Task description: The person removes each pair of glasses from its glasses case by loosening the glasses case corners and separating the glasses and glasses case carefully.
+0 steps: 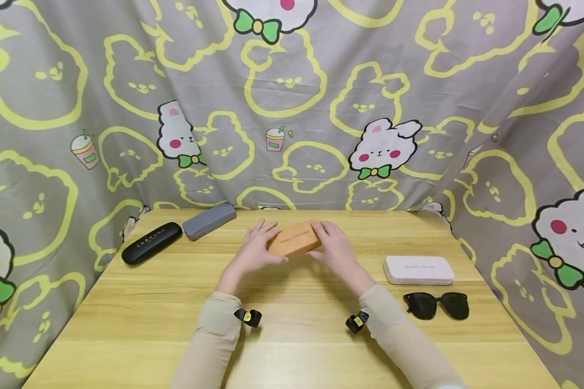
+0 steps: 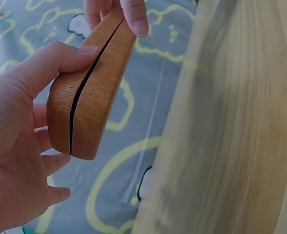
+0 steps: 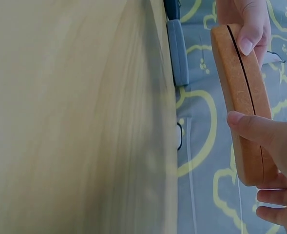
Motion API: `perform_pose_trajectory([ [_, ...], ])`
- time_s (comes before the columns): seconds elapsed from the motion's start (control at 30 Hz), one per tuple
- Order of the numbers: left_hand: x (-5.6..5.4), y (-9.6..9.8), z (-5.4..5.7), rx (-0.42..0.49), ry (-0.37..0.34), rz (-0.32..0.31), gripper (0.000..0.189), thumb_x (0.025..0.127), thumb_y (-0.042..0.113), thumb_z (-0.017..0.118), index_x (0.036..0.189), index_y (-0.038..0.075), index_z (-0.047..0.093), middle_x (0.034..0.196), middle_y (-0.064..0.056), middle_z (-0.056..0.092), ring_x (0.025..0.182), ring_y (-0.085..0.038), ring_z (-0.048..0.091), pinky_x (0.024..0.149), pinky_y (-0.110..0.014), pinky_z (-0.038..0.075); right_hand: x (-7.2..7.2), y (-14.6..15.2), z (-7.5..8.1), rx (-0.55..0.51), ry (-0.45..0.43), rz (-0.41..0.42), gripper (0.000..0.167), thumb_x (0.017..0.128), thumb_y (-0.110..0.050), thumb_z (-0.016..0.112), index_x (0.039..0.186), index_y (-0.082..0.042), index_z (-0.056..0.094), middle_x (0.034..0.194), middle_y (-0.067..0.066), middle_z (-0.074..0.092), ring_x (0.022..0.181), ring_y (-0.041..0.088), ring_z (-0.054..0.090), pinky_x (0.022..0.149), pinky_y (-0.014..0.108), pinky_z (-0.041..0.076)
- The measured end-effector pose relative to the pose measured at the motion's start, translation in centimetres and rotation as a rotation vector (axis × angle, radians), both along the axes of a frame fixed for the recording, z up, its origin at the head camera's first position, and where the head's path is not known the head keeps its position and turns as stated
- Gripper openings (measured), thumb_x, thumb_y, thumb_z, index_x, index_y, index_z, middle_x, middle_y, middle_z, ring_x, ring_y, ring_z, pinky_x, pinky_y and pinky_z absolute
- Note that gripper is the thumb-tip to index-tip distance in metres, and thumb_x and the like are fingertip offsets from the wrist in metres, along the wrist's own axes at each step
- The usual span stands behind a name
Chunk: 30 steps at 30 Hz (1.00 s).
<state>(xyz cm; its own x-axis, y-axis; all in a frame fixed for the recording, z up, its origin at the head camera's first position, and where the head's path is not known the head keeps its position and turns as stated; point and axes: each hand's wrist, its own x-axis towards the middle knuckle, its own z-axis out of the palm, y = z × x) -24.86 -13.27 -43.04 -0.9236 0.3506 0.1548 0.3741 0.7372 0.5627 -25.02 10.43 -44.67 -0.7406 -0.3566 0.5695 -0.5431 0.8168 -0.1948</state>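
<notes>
Both hands hold an orange-brown glasses case (image 1: 294, 241) above the far middle of the table. Its lid looks closed, with a thin dark seam along the side in both wrist views. My left hand (image 1: 253, 251) grips the left end, the thumb pressed near the seam and the fingers behind. At the other end my right hand (image 1: 339, 249) pinches the case between thumb and fingers. Faint lettering shows on its upper face in the head view. What the case contains is hidden.
On the wooden table (image 1: 292, 346), a black glasses case (image 1: 152, 244) and a grey-blue case (image 1: 209, 220) lie at the back left. A white case (image 1: 418, 270) sits at the right, with dark sunglasses (image 1: 437, 306) just in front. A patterned curtain (image 1: 292, 124) hangs behind.
</notes>
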Motion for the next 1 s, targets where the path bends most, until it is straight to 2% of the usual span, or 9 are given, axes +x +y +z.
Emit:
perform_pose_trajectory([
  [0.2, -0.6, 1.8, -0.5, -0.02, -0.02, -0.041, 0.081, 0.071, 0.04, 0.082, 0.141, 0.012, 0.052, 0.158, -0.01, 0.035, 0.153, -0.033, 0.009, 0.12, -0.063, 0.006, 0.3, 1.7, -0.8, 0.013, 0.011, -0.052, 0.08, 0.065, -0.032, 0.091, 0.133, -0.006, 0.057, 0.121, 0.02, 0.063, 0.113, 0.036, 0.061, 0.096, 0.049, 0.052],
  [0.5, -1.2, 3.7, -1.0, -0.039, -0.024, -0.096, 0.079, 0.071, 0.041, 0.082, 0.14, 0.017, 0.054, 0.157, -0.009, 0.037, 0.152, -0.036, 0.011, 0.12, -0.063, 0.008, 1.3, 3.5, -1.4, -0.003, -0.021, -0.112, 0.082, 0.064, -0.033, 0.091, 0.134, -0.005, 0.057, 0.123, 0.022, 0.063, 0.114, 0.037, 0.06, 0.098, 0.049, 0.051],
  [0.73, -1.5, 4.6, -1.3, -0.046, -0.033, -0.136, 0.08, 0.071, 0.042, 0.082, 0.14, 0.012, 0.053, 0.156, -0.012, 0.037, 0.151, -0.038, 0.013, 0.12, -0.063, 0.008, 1.8, 4.2, -1.8, -0.014, -0.045, -0.149, 0.085, 0.062, -0.033, 0.092, 0.133, -0.003, 0.057, 0.124, 0.023, 0.063, 0.114, 0.039, 0.06, 0.098, 0.052, 0.05],
  [1.0, -1.8, 6.1, -2.2, -0.075, -0.042, -0.178, 0.08, 0.072, 0.042, 0.081, 0.141, 0.012, 0.053, 0.155, -0.012, 0.038, 0.151, -0.039, 0.014, 0.119, -0.064, 0.011, 2.3, 5.4, -2.4, 0.003, -0.068, -0.204, 0.086, 0.06, -0.035, 0.092, 0.133, -0.004, 0.057, 0.121, 0.023, 0.063, 0.114, 0.041, 0.059, 0.102, 0.052, 0.046],
])
